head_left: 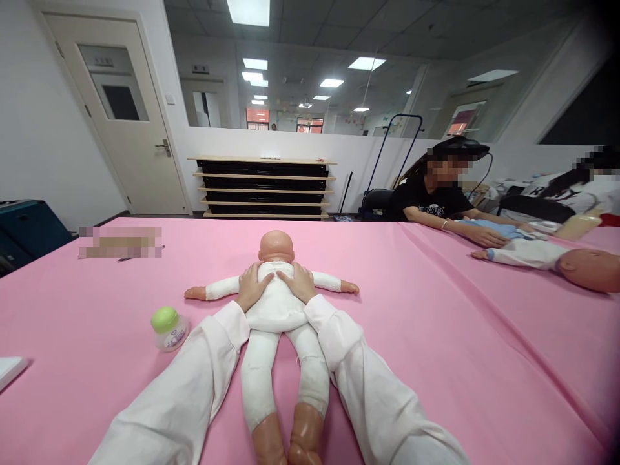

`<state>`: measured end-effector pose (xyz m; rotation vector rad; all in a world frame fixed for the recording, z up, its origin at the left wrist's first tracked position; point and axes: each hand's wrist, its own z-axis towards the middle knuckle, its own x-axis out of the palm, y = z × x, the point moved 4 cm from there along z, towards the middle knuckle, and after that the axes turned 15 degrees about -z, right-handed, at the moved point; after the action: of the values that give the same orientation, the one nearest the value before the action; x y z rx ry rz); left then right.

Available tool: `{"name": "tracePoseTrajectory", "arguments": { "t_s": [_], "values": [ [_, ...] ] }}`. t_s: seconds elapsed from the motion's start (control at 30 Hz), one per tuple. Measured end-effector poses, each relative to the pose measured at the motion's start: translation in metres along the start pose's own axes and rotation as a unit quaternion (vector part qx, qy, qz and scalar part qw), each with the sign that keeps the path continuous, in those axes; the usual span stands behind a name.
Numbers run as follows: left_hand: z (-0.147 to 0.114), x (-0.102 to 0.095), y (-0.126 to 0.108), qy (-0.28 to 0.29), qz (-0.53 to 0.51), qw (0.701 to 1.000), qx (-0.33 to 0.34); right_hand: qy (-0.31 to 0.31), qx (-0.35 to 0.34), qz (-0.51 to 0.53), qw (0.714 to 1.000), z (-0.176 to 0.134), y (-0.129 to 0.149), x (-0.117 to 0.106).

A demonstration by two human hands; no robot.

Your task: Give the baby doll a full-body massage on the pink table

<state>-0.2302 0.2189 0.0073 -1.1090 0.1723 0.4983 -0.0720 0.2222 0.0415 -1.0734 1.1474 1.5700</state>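
Note:
A baby doll (276, 310) with a white cloth body lies stretched out on the pink-covered table, its head at the far end and its feet toward me. Both its arms spread out sideways. My left hand (252, 284) rests flat on the left side of its upper torso, thumb pointing inward. On the opposite side, my right hand (298, 283) lies flat in the same way, fingers near the doll's shoulder. The two thumbs nearly meet at the middle. A clear jar with a green lid (169, 328) stands left of my left forearm.
At the right, a person in a black shirt (431, 194) leans over another doll (586, 268). A second person (576, 187) sits farther right. A white object (12, 371) lies at the left edge of the pink cloth (436, 336). Stacked boards (264, 187) stand against the far wall.

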Motion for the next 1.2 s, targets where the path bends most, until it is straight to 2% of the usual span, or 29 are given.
{"name": "tracePoseTrajectory", "arguments": {
  "t_s": [0.37,0.67,0.97,1.2],
  "values": [
    [0.003,-0.001,0.006,-0.029,0.016,0.999,-0.027,-0.018,0.014,-0.004,1.0,0.005,-0.004,0.005],
    [0.001,0.0,-0.004,0.009,0.058,0.998,-0.023,-0.039,0.002,-0.002,0.999,0.006,-0.003,0.008],
    [0.004,0.001,-0.001,0.014,0.121,0.992,-0.025,-0.041,0.014,-0.002,0.999,0.009,-0.004,0.011],
    [0.002,-0.016,0.007,0.026,0.197,0.98,-0.02,-0.032,0.026,-0.018,0.999,0.001,-0.026,0.003]
  ]
}}
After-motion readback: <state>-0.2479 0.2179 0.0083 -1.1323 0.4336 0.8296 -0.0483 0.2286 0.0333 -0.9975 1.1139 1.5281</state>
